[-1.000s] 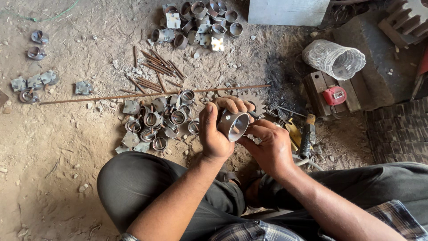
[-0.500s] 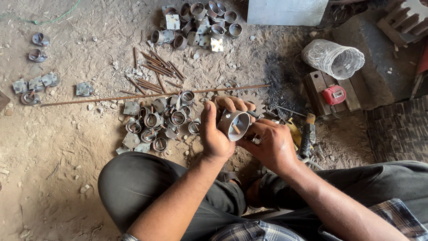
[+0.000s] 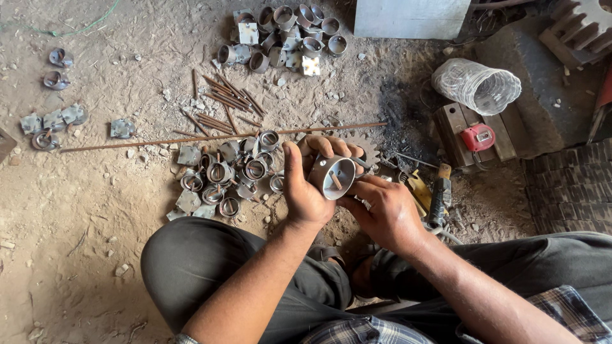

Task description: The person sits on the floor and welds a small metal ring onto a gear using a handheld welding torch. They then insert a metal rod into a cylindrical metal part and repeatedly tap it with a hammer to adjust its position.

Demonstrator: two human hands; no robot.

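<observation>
A short metal ring with a thin rod inside it [image 3: 335, 176] is gripped in my left hand [image 3: 306, 181], open end facing up at me. My right hand [image 3: 386, 210] touches the ring's lower right side, fingers curled under it. Both hands hover above the dirt floor over my bent knees. Just left of my left hand lies a heap of similar metal rings on small square plates [image 3: 226, 175]. A gear-shaped piece [image 3: 368, 151] sits on the ground behind the ring.
A long rusty rod [image 3: 191, 139] lies across the floor, short rusty rods [image 3: 220, 102] beyond it. Another heap of ring parts [image 3: 284, 35] is at the top, loose ones [image 3: 54, 118] at far left. A red tape measure [image 3: 478, 137], mesh roll [image 3: 475, 86] and hammer [image 3: 438, 197] lie right.
The ring has tilted slightly in my hands and my right hand has shifted a little under it. Nothing else moved.
</observation>
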